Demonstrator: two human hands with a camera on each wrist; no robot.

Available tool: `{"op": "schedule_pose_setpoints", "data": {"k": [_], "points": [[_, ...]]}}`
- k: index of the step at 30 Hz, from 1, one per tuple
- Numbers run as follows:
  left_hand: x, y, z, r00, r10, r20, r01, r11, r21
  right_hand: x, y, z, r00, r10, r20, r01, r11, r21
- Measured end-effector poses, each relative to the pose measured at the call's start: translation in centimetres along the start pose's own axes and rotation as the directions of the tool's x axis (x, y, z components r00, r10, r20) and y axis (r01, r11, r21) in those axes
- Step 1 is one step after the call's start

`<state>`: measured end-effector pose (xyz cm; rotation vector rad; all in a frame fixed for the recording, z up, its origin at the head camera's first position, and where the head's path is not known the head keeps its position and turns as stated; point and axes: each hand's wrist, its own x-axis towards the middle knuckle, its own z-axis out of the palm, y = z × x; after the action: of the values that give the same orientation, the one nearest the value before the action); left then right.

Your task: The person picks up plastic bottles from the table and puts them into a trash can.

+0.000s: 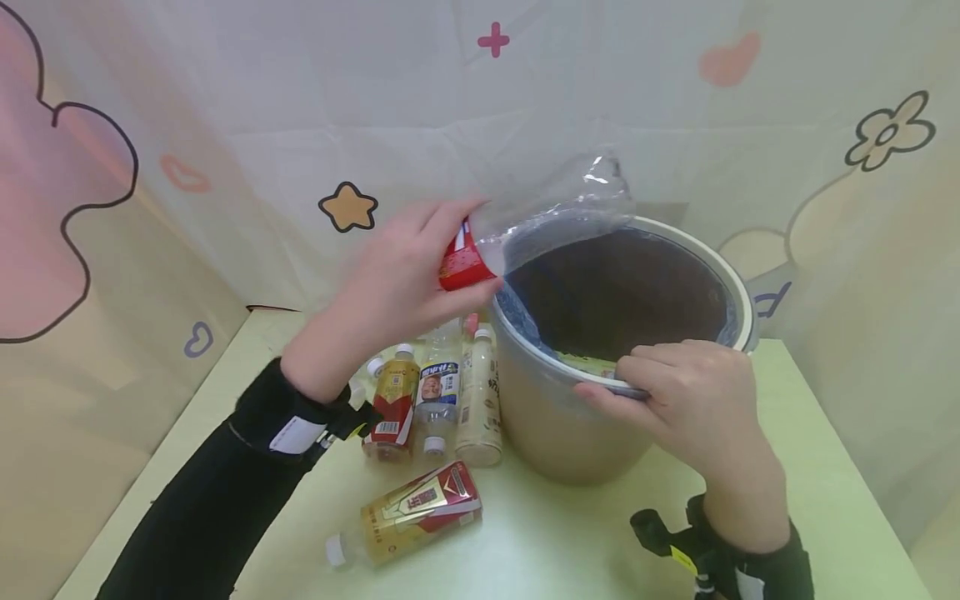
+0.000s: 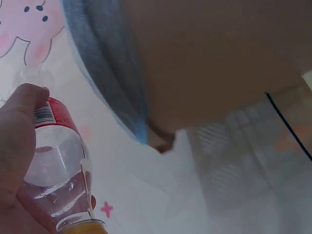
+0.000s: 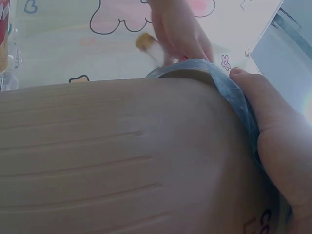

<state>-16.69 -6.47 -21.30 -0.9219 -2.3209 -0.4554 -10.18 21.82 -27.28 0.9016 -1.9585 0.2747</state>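
My left hand (image 1: 393, 271) grips a clear plastic bottle (image 1: 558, 208) round its red label. The bottle lies sideways above the far left rim of a round bin, its base toward the right. A yellow-orange cap (image 2: 87, 228) shows on this bottle in the left wrist view. With fingers curled over the near rim and thumb outside, my right hand (image 1: 686, 404) holds the bin (image 1: 577, 437). A bluish liner bag (image 3: 234, 95) is folded over that rim. Something yellow-green (image 1: 588, 363) shows inside; the rest of the inside is dark.
Left of the bin, a red-and-gold labelled bottle (image 1: 393, 392), a blue-labelled bottle (image 1: 438, 383) and a pale bottle (image 1: 480, 400) stand or lie close together. Another red-and-gold bottle (image 1: 420, 512) lies nearer on the table (image 1: 300, 542). A printed curtain (image 1: 420, 75) hangs behind.
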Motion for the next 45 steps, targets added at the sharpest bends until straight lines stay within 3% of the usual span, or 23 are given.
{"op": "schedule_pose_setpoints", "data": {"k": [4, 8, 14, 19, 28, 32, 37, 45], "points": [[2.7, 1.9, 0.3, 0.999, 0.044, 0.000, -0.044, 0.999, 0.010, 0.2, -0.1, -0.2, 1.000, -0.003, 0.012, 0.003, 1.000, -0.006], [4.6, 3.6, 1.7, 0.996, 0.089, 0.001, -0.089, 0.996, -0.008, 0.2, -0.2, -0.3, 1.000, 0.000, 0.012, 0.000, 1.000, -0.015], [5.9, 5.6, 4.4, 0.987, 0.158, 0.004, -0.158, 0.987, -0.028, 0.0, -0.2, -0.2, 1.000, 0.005, 0.004, -0.005, 1.000, -0.017], [6.5, 6.5, 6.1, 0.984, 0.174, 0.043, -0.173, 0.984, -0.038, 0.0, -0.3, -0.1, 1.000, 0.005, -0.013, -0.005, 1.000, -0.012], [6.7, 6.4, 8.0, 0.974, 0.104, 0.202, -0.100, 0.994, -0.033, 0.2, -0.3, -0.1, 1.000, 0.008, -0.005, -0.008, 1.000, -0.026], [6.6, 6.4, 8.3, 0.958, 0.071, 0.280, -0.069, 0.997, -0.017, 0.3, -0.3, -0.2, 1.000, 0.004, 0.002, -0.004, 1.000, -0.029], [6.6, 6.6, 8.5, 0.924, 0.031, 0.380, -0.041, 0.999, 0.018, 0.4, -0.3, -0.3, 1.000, 0.005, 0.005, -0.005, 0.999, -0.032], [6.5, 6.8, 8.7, 0.898, -0.013, 0.439, -0.002, 0.999, 0.035, 0.3, -0.3, -0.1, 1.000, 0.009, 0.000, -0.009, 1.000, -0.019]]}}
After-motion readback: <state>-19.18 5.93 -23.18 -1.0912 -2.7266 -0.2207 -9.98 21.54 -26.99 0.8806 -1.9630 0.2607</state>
